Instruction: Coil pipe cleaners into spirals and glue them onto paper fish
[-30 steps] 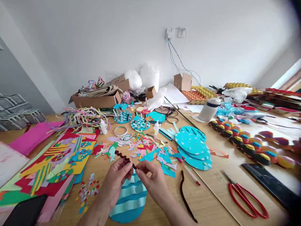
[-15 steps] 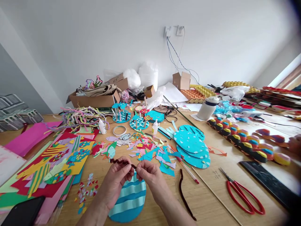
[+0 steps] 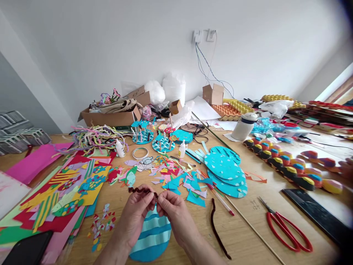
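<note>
Between my two hands is a dark brown pipe cleaner (image 3: 135, 190), its left part crinkled into small waves. My left hand (image 3: 139, 206) pinches it between thumb and fingers, the wavy end sticking out to the left. Close beside it, my right hand (image 3: 172, 206) pinches the same pipe cleaner near its other end. Below both hands lies a blue paper disc (image 3: 150, 235) with lighter wavy strips across it, partly covered by the hands. A second brown pipe cleaner (image 3: 216, 230), slightly bent, lies on the table right of my right forearm.
Red-handled scissors (image 3: 288, 226), a thin wooden stick (image 3: 253, 228) and a black flat slab (image 3: 314, 213) lie to the right. Blue discs (image 3: 223, 165) are stacked ahead. Colored paper sheets (image 3: 97, 191) and a phone (image 3: 29, 248) are left. Glue bottles (image 3: 182, 149) stand beyond paper scraps.
Both hands stay together on the pipe cleaner, with the right hand's fingers shifted slightly left. The view has moved very little; the other objects stay in place.
</note>
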A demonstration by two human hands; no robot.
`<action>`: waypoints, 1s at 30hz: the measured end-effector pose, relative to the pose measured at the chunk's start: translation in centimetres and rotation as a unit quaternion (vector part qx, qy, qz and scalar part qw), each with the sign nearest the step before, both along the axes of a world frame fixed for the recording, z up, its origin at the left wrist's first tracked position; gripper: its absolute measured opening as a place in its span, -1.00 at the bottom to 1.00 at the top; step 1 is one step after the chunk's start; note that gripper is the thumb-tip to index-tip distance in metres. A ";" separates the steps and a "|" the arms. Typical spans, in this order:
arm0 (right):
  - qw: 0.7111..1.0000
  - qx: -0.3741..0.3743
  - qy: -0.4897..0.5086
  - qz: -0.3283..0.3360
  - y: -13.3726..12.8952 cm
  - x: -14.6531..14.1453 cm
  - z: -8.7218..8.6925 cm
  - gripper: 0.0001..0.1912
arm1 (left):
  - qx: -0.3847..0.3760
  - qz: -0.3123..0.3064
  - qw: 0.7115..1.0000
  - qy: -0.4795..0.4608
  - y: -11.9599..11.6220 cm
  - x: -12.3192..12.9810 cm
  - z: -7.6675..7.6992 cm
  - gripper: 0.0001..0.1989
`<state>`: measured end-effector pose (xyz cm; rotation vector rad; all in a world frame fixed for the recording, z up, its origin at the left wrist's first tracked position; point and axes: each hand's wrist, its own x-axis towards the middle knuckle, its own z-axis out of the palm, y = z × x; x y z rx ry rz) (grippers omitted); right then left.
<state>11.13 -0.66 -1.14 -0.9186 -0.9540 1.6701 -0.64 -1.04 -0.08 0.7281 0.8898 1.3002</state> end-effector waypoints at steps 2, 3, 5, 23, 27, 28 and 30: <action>0.999 0.032 -0.037 0.007 0.1 0.2 -0.3 -0.65 | -0.006 0.025 0.999 0.029 0.1 -0.1 0.4 -0.84; 0.994 0.070 -0.081 0.005 0.2 0.4 -0.4 -0.68 | -0.014 0.033 0.999 0.041 0.2 -0.2 0.6 -0.82; 0.961 0.185 -0.202 -0.018 0.4 0.9 -0.6 -0.78 | -0.031 0.034 0.997 0.054 0.3 -0.5 1.0 -0.80; 0.724 0.557 -0.406 -0.004 0.5 3.3 0.4 -0.77 | -0.074 -0.100 0.990 0.062 0.4 -1.0 1.3 -0.85; 0.744 0.544 -0.388 -0.004 0.6 3.3 0.3 -0.76 | -0.019 -0.091 0.987 0.131 0.4 -0.8 1.6 -0.85; 0.756 0.535 -0.377 -0.007 0.6 3.2 0.4 -0.76 | -0.006 -0.087 0.985 0.147 0.4 -0.8 1.7 -0.84; 0.795 0.502 -0.340 -0.017 0.6 3.0 0.4 -0.78 | 0.014 -0.080 0.981 0.174 0.5 -0.7 1.7 -0.84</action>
